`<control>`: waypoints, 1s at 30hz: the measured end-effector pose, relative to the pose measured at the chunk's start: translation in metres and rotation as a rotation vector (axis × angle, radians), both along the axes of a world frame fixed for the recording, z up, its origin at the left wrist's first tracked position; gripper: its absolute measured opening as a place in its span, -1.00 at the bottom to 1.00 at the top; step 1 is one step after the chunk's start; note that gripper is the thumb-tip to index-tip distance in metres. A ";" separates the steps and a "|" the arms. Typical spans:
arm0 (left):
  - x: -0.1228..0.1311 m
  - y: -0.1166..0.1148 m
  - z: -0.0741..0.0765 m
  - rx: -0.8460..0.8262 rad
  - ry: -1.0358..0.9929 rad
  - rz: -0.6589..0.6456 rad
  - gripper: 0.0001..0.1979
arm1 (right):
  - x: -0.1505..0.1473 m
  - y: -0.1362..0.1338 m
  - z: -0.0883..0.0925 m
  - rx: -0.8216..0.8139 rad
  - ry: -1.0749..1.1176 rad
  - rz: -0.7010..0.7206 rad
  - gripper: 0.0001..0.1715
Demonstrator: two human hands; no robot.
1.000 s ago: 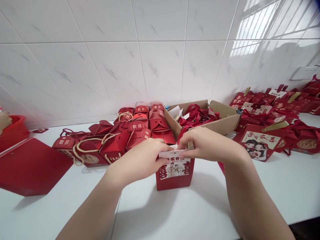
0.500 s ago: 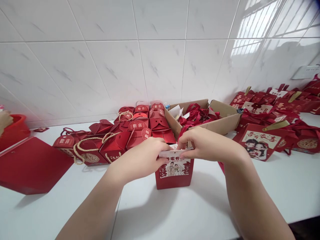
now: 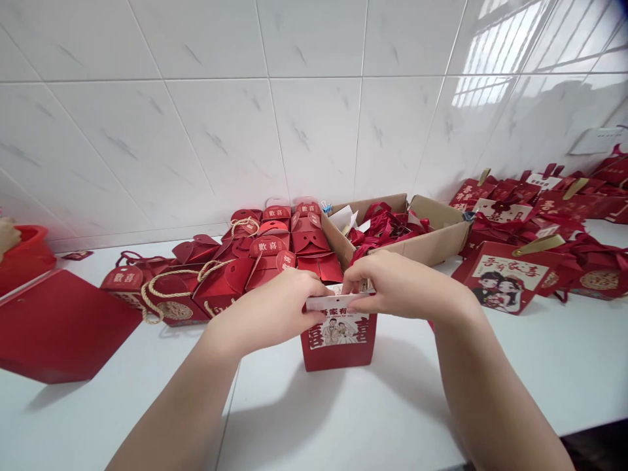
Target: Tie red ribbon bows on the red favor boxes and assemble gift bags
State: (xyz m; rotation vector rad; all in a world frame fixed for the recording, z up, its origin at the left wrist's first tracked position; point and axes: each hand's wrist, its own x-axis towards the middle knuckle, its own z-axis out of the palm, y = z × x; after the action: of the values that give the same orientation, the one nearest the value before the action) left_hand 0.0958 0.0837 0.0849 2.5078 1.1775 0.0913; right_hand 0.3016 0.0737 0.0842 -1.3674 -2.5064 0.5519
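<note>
A red gift box (image 3: pixel 338 356) with a printed couple on its front stands upright on the white table. Its white front flap at the top is pinched from the left by my left hand (image 3: pixel 297 304), thumb in front and fingers behind. From the right, my right hand (image 3: pixel 383 284) grips the same upper edge, thumb on the front and fingers bent over into the opening. The inside of the box is mostly hidden by my fingers. Just behind the hands is an open cardboard box (image 3: pixel 422 245) with dark red ribbons (image 3: pixel 383 226) and white paper pieces in it.
Several closed red boxes (image 3: pixel 269 247), some with rope handles (image 3: pixel 171 281), crowd the back left. At far left are a larger red box (image 3: pixel 63 327), a red tub (image 3: pixel 24 252) and part of another person's hand (image 3: pixel 7 235). More red gift boxes (image 3: pixel 510 278) fill the right side.
Both hands keep their grip on the box's top edge. My right hand's fingers have shifted slightly left along it, and the whole view has moved a little.
</note>
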 end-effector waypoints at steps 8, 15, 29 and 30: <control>0.000 0.002 -0.002 -0.036 0.007 0.036 -0.82 | -0.004 -0.001 0.000 -0.011 -0.050 -0.032 -0.86; 0.000 0.003 -0.003 -0.041 0.038 0.053 -0.83 | -0.006 0.001 0.002 -0.016 -0.082 -0.059 -0.83; -0.001 -0.001 -0.002 0.022 0.030 0.011 -0.74 | -0.003 0.005 0.002 -0.056 -0.036 -0.002 -0.83; -0.001 0.000 -0.001 0.031 0.030 0.008 -0.73 | -0.003 0.006 0.001 -0.053 -0.033 0.001 -0.84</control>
State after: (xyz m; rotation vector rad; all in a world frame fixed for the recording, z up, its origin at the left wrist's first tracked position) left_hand 0.0951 0.0834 0.0835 2.5402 1.2068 0.0749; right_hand 0.2982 0.0793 0.0857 -1.4054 -2.5359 0.6043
